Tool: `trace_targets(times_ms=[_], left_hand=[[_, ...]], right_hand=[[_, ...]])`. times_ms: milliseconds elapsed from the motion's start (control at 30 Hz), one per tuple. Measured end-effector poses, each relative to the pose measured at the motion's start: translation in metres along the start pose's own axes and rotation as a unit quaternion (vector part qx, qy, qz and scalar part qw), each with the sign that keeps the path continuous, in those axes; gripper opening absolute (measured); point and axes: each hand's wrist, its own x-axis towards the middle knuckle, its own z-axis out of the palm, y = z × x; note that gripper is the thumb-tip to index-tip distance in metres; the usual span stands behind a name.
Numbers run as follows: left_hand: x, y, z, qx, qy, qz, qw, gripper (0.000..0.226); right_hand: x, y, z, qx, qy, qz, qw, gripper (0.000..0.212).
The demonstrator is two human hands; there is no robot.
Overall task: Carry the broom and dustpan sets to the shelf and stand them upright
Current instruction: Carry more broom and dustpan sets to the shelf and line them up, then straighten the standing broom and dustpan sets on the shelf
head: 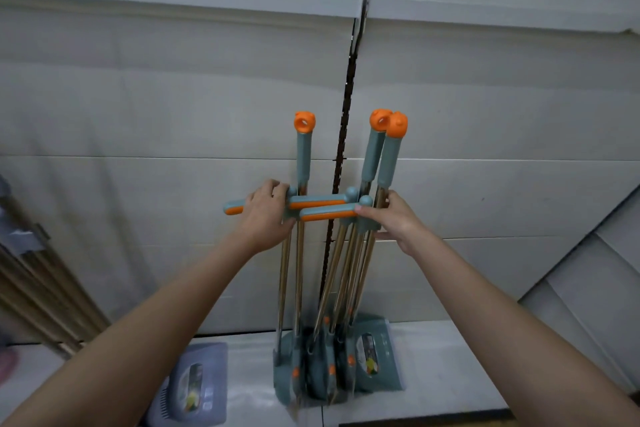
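While standing upright on the shelf (450, 357), teal-and-orange broom and dustpan sets (332, 253) are clustering together. Left hand (266, 211) is gripping one handle; right hand (394, 218) is pinching another.

My two arms in view, bare from upper forearm down to wrists; left hand (266, 210) and right hand (398, 218) ungloved, no sleeves, no watch or rings visible

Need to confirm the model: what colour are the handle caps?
Orange caps on grey-green grips, head view.
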Motion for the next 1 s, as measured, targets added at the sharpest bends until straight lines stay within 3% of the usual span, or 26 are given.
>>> trace_targets(times_ms=[167,233,367,567,767,1000], left_hand=[[-0.003,0.012,0.006,-0.021,0.04,0.036,0.998,0.047],[-0.007,0.011,0.008,-0.016,0.04,0.052,0.998,0.046],[-0.018,0.001,0.007,-0.035,0.037,0.074,0.996,0.038],[-0.033,-0.036,-0.005,-0.048,0.065,0.072,0.994,0.032],[-0.06,-0.08,-0.031,-0.051,0.102,-0.053,0.992,0.031],[-0.134,-0.133,-0.067,0.045,0.096,-0.21,0.972,0.032]], right_hand=[[-0.014,0.006,-0.006,-0.043,0.026,0.035,0.998,0.077],[-0.02,0.01,-0.008,-0.103,0.014,0.072,0.992,0.068],[-0.031,0.016,0.007,-0.166,-0.1,0.106,0.975,0.046],[-0.042,-0.011,0.077,-0.158,-0.25,-0.007,0.955,0.042],[-0.04,-0.041,0.146,-0.085,-0.35,-0.065,0.931,0.046],[-0.05,-0.055,0.23,-0.018,-0.437,-0.074,0.896,0.047]])
